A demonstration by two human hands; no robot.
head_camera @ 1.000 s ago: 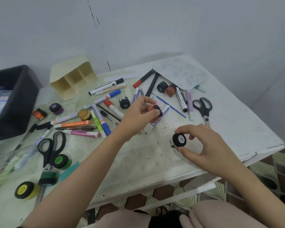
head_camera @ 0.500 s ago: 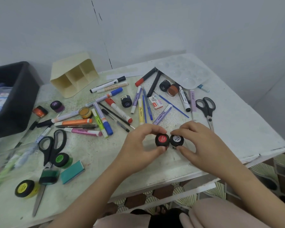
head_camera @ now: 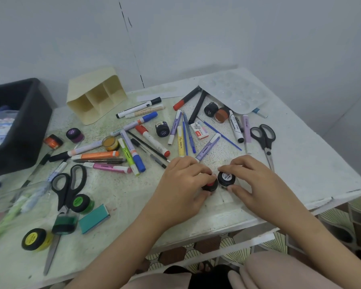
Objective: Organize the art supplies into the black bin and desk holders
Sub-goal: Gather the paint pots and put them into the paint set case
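My fingers (head_camera: 198,168) are clamping two small paint pots at lower centre: left hand (head_camera: 181,184) on the red-capped pot (head_camera: 210,185), right hand (head_camera: 256,182) on the white-labelled pot (head_camera: 226,178). Carrying both toward the black bin (head_camera: 23,122) at upper left, one could slip from a shallow pinch.

the table (head_camera: 296,167) is white, speckled with green and black flecks. at nine o'clock the bin (head_camera: 27,130) is black; at eleven o'clock the desk holder (head_camera: 96,94) is cream. two scissors, one at eight o'clock (head_camera: 69,188) and one at three o'clock (head_camera: 263,136), have black handles. near seven o'clock lie a yellow paint pot (head_camera: 34,239) with a black lid, a green pot (head_camera: 81,203) and a teal eraser (head_camera: 94,218). the left hand (head_camera: 181,190) covers a red-topped black pot (head_camera: 210,185); the right hand (head_camera: 256,186) is on a black pot with a white label (head_camera: 226,177). among the markers are an orange highlighter (head_camera: 96,155), a pink one (head_camera: 111,168) and a pale yellow one (head_camera: 180,141). the floor at five o'clock (head_camera: 269,245) has a cream fan pattern with brown hexagons.
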